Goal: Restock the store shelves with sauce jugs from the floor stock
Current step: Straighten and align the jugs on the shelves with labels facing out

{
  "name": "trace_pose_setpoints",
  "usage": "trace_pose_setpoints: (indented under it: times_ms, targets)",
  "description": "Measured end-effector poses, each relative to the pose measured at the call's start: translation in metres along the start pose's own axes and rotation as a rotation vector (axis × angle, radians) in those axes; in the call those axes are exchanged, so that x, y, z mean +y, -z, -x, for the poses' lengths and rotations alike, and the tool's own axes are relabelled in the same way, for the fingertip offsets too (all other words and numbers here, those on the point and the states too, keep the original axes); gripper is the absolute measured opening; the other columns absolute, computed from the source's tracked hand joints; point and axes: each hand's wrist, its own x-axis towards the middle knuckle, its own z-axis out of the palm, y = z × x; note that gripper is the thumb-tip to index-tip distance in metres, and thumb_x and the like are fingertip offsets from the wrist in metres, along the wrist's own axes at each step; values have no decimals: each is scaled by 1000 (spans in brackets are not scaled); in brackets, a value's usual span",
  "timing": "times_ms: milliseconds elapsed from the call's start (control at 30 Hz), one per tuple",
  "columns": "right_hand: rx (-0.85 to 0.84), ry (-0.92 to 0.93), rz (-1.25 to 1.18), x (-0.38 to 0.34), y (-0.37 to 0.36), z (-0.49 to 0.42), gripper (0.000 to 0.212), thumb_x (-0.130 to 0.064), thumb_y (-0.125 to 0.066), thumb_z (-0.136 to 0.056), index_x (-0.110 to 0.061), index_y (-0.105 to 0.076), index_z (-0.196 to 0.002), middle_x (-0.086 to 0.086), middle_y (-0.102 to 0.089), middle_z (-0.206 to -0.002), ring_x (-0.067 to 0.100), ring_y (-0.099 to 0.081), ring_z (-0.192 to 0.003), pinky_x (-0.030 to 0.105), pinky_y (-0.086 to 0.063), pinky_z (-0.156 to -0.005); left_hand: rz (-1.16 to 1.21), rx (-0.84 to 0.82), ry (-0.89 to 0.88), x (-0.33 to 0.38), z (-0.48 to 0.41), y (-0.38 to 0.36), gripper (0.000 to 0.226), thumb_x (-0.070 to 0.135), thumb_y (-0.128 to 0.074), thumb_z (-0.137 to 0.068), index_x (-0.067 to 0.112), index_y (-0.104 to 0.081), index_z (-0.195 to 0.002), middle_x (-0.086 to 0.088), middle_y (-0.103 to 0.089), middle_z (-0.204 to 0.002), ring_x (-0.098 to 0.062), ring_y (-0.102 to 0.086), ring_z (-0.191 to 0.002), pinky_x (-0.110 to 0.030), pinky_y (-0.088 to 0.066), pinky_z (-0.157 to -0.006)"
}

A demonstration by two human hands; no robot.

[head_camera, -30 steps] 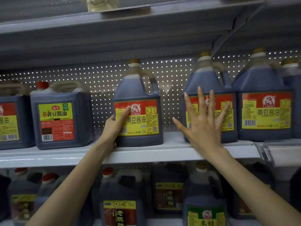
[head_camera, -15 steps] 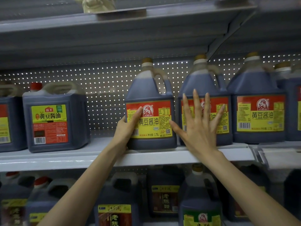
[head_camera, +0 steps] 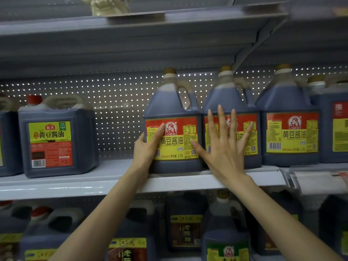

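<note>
- Middle shelf (head_camera: 105,178): runs the full width. The price strip (head_camera: 320,178) at its right end is blurred and unreadable.
- Open room: a bare stretch of shelf lies between the square red-capped jug (head_camera: 56,136) at left and the sauce jug. The perforated back panel (head_camera: 116,113) shows through there.
- Sauce jug (head_camera: 173,102): upright on the middle shelf near the front edge, long axis vertical. Label faces the camera, handle at right rear. Its right side is touching or just beside the neighbour jug (head_camera: 231,95); cannot tell which.
- Far-right jug (head_camera: 339,129): cut off by the frame edge.
- Lower-shelf jugs (head_camera: 186,230): dim, blurred, partly behind the forearms.
- Right hand (head_camera: 226,149): fingers straight and spread flat over the neighbour jug's label, covering most of it. Thumb tip is on the sauce jug's label.
- Left hand (head_camera: 146,149): clasps the sauce jug's left edge, thumb across the label. Its fingers are hidden behind the jug.
</note>
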Motion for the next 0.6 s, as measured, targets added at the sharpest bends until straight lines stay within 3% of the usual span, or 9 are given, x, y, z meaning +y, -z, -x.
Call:
trace_pose_setpoints:
  times_ms: [233,467,600]
  targets:
    - [-2,5,12,0,0,0,90,-77,-4,-86,-19,-12,-154,6,-4,-161,29,0,-147,62,5,-111,-37,-42,30,-1,-8,3,29,45,-67,-80,21,-62,-95,8,-72,-73,-5,-70,-63,-14,-51,-50]
    - [-8,2,40,0,-2,0,90,-78,-4,-86,-18,-11,-154,6,-3,-161,28,-1,-147,63,4,-111,-86,-55,-4,-5,-6,3,32,49,-63,-82,25,-59,-102,10,-71,-84,1,-69,-66,-10,-49,-51]
    - [-25,-2,49,0,1,0,90,-78,-4,-86,-19,-8,-154,5,0,-160,27,1,-147,65,3,-111,-129,-46,-51,-8,-5,4,40,53,-63,-81,25,-59,-109,9,-71,-95,-2,-69,-80,-17,-52,-68]
